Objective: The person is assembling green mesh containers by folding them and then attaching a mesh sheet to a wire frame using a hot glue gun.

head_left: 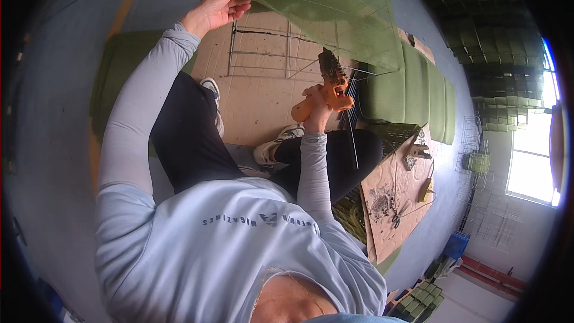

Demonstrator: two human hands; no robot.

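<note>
My right hand (318,109) is wrapped round an orange glue gun (335,97). Its dark, crusted front points away from me, and a thin black glue stick (351,140) trails from its back. Beyond it, sheer green mesh fabric (323,6) lies over part of a thin metal wire frame (263,52). The frame stands on brown cardboard (257,104), with its near side uncovered. At the mesh's upper left edge, my left hand (220,10) has its fingers apart and loosely bent. Whether its fingertips touch the mesh I cannot tell.
Green fabric-covered pieces (409,87) stand in a row at the right. Near my right knee, a stained cardboard sheet (382,233) carries scissors (399,214), a yellow-handled tool (426,190) and a small dirty metal object (417,154). Stacked green boxes (496,54) rise farther right.
</note>
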